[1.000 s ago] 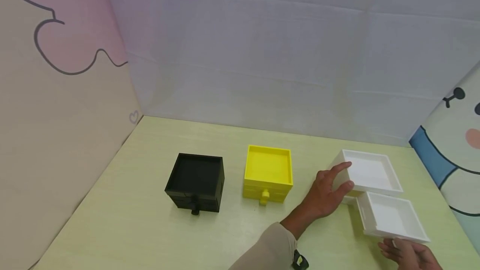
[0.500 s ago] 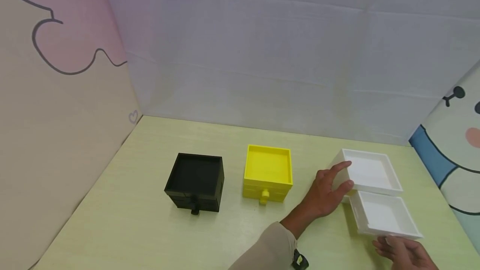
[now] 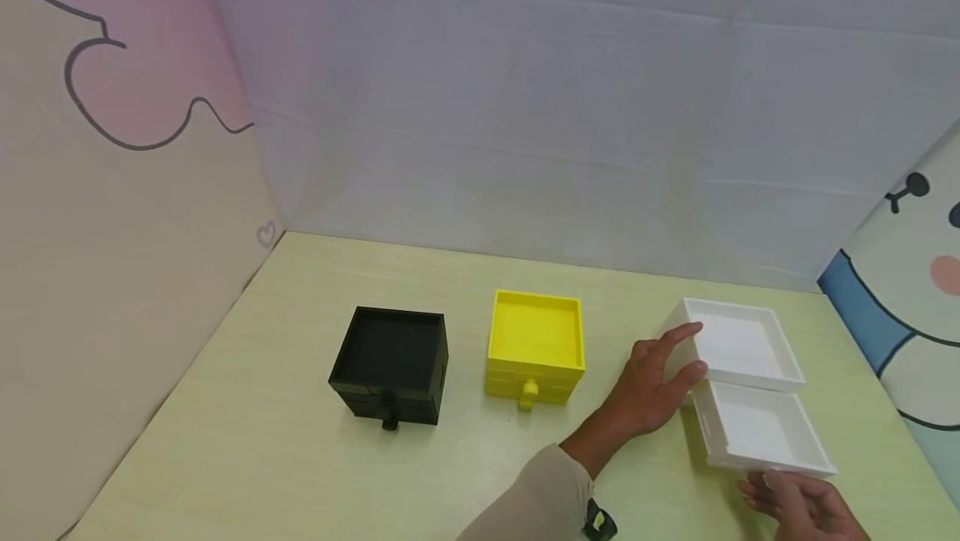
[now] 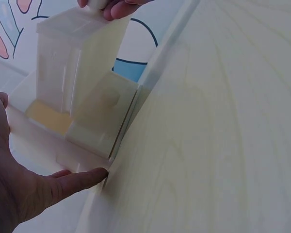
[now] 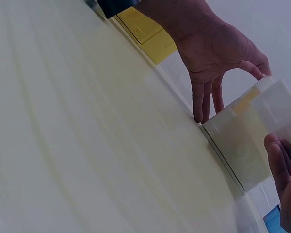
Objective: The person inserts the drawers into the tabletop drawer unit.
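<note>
At the right of the table stands a white drawer box [image 3: 742,345] with a shallow tray-like top. My left hand [image 3: 652,391] grips its left side, one finger on the upper edge and the thumb by the front corner. A loose white drawer [image 3: 772,426] is level with the box's front, its back end up against it. My right hand [image 3: 806,503] pinches this drawer at its front; the fingers mostly cover the knob. From the left wrist, an upper opening [image 4: 52,116] shows behind the drawer, above a lower drawer front [image 4: 104,116] with a round knob.
A yellow drawer box [image 3: 536,333] with a front knob stands left of my left hand. Further left is a black drawer box [image 3: 397,349]. Behind the pale wooden table [image 3: 262,441] hangs a white cloth [image 3: 480,107]; patterned panels flank it.
My right hand has moved the white drawer leftward and slightly away from me, so it now lines up with the box's front. My left hand has stayed put.
</note>
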Tool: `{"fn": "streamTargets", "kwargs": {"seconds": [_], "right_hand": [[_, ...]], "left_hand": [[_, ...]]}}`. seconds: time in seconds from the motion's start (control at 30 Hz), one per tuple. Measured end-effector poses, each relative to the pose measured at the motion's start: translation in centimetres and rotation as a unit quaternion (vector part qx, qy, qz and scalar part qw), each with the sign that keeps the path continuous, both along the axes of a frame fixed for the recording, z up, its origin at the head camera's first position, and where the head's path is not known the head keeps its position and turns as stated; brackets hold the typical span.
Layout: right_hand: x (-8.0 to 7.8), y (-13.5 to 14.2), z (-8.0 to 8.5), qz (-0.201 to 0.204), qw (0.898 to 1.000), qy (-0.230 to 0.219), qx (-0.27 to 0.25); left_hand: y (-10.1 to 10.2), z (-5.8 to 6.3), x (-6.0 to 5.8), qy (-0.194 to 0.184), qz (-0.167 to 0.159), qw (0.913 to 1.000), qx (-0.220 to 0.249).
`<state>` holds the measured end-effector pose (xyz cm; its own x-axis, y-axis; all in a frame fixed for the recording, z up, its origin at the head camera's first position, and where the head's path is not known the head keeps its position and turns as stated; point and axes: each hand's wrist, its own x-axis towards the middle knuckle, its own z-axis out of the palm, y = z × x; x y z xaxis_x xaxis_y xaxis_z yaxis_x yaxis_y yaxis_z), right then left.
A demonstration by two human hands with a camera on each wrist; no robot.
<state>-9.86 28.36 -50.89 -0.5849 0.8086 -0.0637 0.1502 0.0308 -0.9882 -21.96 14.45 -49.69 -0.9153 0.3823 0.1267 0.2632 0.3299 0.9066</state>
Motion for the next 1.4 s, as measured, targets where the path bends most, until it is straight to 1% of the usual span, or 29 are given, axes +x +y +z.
{"fn": "streamTargets", "kwargs": {"seconds": [0.07,0.17,0.27,0.53,0.7,0.8,0.9,1.0,1.07,1.13,1.3,1.4], "right_hand": [[-0.01,-0.02,-0.05,0.002,1.0,-0.007,0.006],[0.0,-0.01,-0.01,0.005,0.999,-0.034,0.02],[0.03,-0.07,0.16,0.006,0.999,-0.041,0.024],[0.13,-0.82,0.59,0.016,1.0,0.016,0.015],[0.13,-0.93,0.48,0.029,0.999,0.008,0.031],[0.14,-0.86,0.38,0.037,0.999,0.015,0.034],[0.15,-0.83,0.28,0.041,0.998,0.039,0.029],[0.15,-0.75,0.19,0.047,0.996,0.078,0.015],[0.14,-0.69,0.12,0.052,0.994,0.094,0.003],[0.15,-0.6,0.07,0.06,0.993,0.097,-0.01],[0.14,-0.4,-0.03,0.073,0.995,0.066,-0.031],[0.15,-0.27,-0.07,0.076,0.994,0.072,-0.043]], "left_hand": [[0.01,-0.03,0.01,0.001,-0.001,1.0,0.001],[0.03,-0.01,0.03,0.0,-0.001,1.0,0.001],[0.04,0.05,0.06,-0.004,0.0,1.0,0.002],[-0.05,0.1,0.04,-0.006,0.002,1.0,0.0],[0.0,-0.25,-0.17,0.003,-0.001,1.0,0.006],[-0.02,-0.41,-0.31,0.012,-0.003,0.9999,0.01],[-0.03,-0.46,-0.34,0.011,-0.004,0.9999,0.011],[-0.02,-0.43,-0.29,0.009,-0.005,0.9999,0.011],[-0.03,-0.39,-0.25,0.007,-0.005,0.9999,0.012],[-0.05,-0.38,-0.21,0.007,-0.005,0.9999,0.01],[0.0,-0.44,-0.16,0.006,-0.004,0.9999,0.008],[0.05,-0.46,-0.15,0.005,-0.003,0.9999,0.011]]}}
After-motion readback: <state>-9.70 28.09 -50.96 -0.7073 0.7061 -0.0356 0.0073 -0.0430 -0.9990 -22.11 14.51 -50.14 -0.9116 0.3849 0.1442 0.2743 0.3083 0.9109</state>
